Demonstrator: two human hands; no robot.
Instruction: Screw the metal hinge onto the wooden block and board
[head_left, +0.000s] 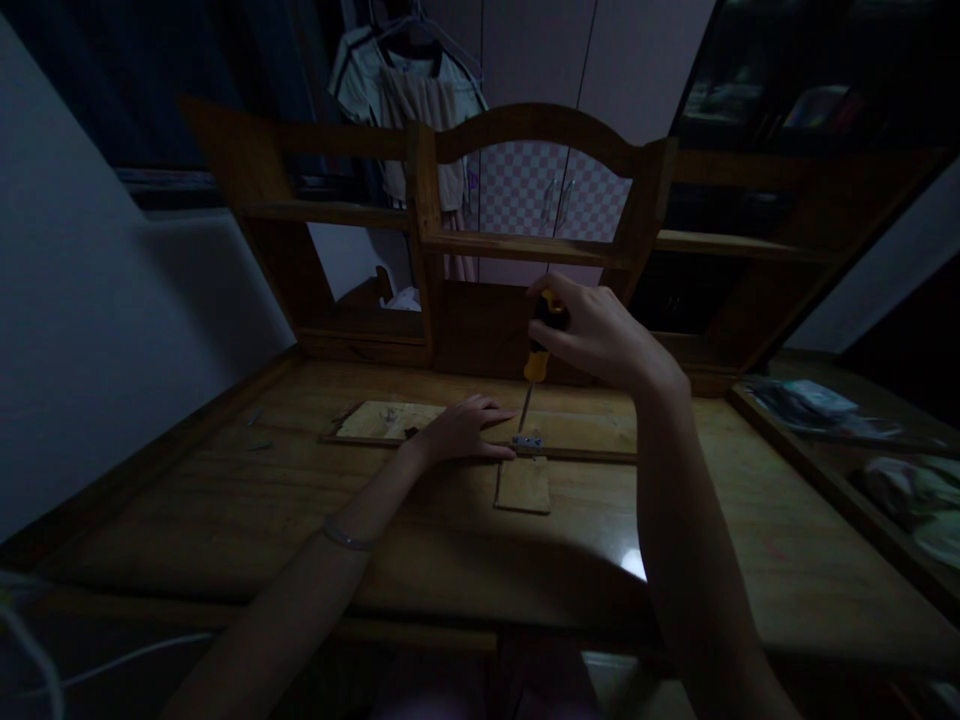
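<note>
My right hand (592,325) is wrapped round the yellow and black handle of a screwdriver (535,365), held steeply with its shaft pointing down. The screwdriver's tip is at a small metal plate (528,442) with several holes or screws, which looks like a hinge. This plate lies where a long thin wooden board (589,432) meets a small square wooden piece (523,486). My left hand (469,428) rests on the long board with fingers stretched out, thumb and fingertips on either side of the plate. Whether its fingertips touch the plate is hard to tell.
The boards lie on a wooden desk (300,510) with a shelf unit (540,250) along its back. Small metal bits (260,445) lie at the left. On the right, a side compartment holds plastic bags (817,400) and cloth (919,500). The room is dim.
</note>
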